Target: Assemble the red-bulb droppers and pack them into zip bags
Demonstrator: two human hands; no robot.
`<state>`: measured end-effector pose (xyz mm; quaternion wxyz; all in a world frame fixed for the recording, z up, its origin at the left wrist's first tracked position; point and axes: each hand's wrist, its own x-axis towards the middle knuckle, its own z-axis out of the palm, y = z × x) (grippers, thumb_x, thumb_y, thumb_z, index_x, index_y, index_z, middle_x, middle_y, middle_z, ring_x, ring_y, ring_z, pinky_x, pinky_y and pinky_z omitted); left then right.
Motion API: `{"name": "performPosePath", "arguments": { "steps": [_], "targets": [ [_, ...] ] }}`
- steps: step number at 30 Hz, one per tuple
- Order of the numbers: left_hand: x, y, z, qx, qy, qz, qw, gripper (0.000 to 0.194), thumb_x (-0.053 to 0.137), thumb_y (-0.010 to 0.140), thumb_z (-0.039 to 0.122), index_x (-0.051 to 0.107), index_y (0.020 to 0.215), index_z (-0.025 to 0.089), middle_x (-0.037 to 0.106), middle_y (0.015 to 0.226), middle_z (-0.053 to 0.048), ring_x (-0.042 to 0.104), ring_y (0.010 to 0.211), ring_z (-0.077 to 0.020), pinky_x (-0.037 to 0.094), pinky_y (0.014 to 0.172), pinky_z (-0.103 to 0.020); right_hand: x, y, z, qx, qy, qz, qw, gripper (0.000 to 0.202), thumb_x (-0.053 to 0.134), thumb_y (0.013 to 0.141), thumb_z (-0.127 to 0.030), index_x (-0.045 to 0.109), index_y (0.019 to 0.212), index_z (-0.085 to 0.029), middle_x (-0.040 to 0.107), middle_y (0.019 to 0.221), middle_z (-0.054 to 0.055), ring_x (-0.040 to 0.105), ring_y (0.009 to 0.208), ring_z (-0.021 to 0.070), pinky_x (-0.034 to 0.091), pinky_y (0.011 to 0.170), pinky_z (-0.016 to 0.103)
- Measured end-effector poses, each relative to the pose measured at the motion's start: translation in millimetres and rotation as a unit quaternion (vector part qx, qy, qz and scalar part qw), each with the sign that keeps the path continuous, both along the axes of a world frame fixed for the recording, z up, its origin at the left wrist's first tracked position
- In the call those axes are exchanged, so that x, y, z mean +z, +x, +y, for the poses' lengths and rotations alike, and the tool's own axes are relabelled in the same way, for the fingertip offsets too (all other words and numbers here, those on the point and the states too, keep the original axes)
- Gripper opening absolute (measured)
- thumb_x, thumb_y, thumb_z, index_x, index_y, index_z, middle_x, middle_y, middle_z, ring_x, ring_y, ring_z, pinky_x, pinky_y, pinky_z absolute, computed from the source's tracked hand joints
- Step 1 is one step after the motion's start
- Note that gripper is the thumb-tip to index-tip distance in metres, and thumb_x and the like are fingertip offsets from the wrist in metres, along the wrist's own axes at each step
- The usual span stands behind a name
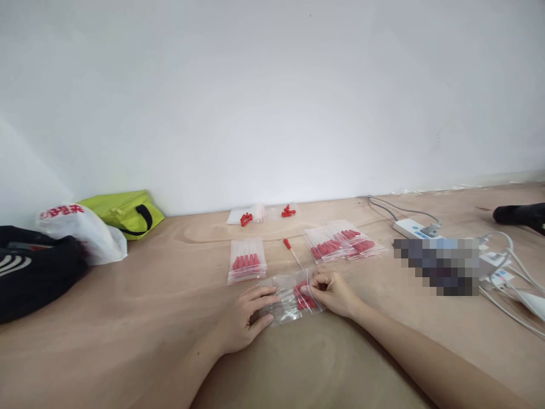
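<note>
A clear plastic zip bag (283,298) lies on the table close in front of me, with several red-ended droppers (305,304) inside its right part. My left hand (244,321) rests on the bag's left end, fingers stretched out and thumb apart near the lower edge. At the right end, my right hand (334,292) pinches the plastic between thumb and curled forefinger, over the red ends. A single dropper (287,244) with a red bulb and thin pale stem lies just beyond the bag, its stem pointing towards my right hand.
Filled bags of red-ended droppers lie left (246,261) and right (336,244) beyond my hands. Small red pieces (246,218) sit on plastic bags by the wall. Far left are a black bag (38,278), white bag (97,244) and green bag (128,207); right, a power strip (411,229) with cables.
</note>
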<state>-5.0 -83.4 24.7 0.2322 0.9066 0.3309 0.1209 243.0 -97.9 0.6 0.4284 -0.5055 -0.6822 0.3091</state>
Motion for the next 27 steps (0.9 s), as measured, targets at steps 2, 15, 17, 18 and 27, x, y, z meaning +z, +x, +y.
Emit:
{"name": "performPosePath", "arguments": {
  "steps": [2,15,17,18,27],
  "targets": [
    [-0.2,0,0,0.000,0.000,-0.003,1.000,0.037,0.046,0.083,0.024,0.049,0.119,0.030,0.044,0.130,-0.001,0.039,0.120,-0.0206,0.032,0.100,-0.042,4.0,1,-3,0.013,0.006,-0.026,1.000,0.031,0.056,0.074,-0.038,0.059,0.052,-0.016,0.053,0.058,0.000,0.047,0.053,0.0096,0.035,0.049,0.021],
    [3.2,2,0,0.003,-0.003,-0.009,1.000,0.035,0.046,0.083,0.022,0.053,0.116,0.028,0.047,0.128,-0.002,0.042,0.117,-0.0204,0.034,0.099,-0.041,5.1,4,-7,0.078,-0.030,-0.118,0.990,0.021,0.048,0.080,-0.032,0.065,0.083,-0.021,0.060,0.065,-0.002,0.048,0.054,0.0095,0.035,0.052,0.020],
    [4.4,3,0,0.002,0.001,-0.015,1.000,0.035,0.046,0.082,0.021,0.054,0.115,0.028,0.048,0.127,-0.002,0.044,0.116,-0.0201,0.035,0.098,-0.040,5.5,6,-6,0.093,-0.014,-0.125,0.988,0.023,0.046,0.082,-0.034,0.065,0.082,-0.021,0.061,0.068,-0.001,0.051,0.058,0.0103,0.037,0.055,0.021],
    [5.0,3,0,0.002,0.003,-0.018,1.000,0.035,0.046,0.082,0.021,0.054,0.115,0.028,0.049,0.127,-0.002,0.045,0.115,-0.0201,0.036,0.097,-0.039,5.9,6,-6,0.095,-0.008,-0.130,0.987,0.024,0.045,0.083,-0.035,0.065,0.081,-0.020,0.061,0.069,0.000,0.051,0.059,0.0106,0.037,0.056,0.021],
    [2.5,3,-1,0.008,0.008,-0.024,1.000,0.035,0.047,0.081,0.020,0.055,0.114,0.029,0.050,0.125,-0.002,0.045,0.114,-0.0208,0.035,0.098,-0.040,13.2,5,-6,0.176,0.107,-0.203,0.957,0.033,0.036,0.088,-0.034,0.064,0.081,-0.018,0.055,0.080,0.005,0.049,0.077,0.0141,0.038,0.069,0.027]
  ]
}}
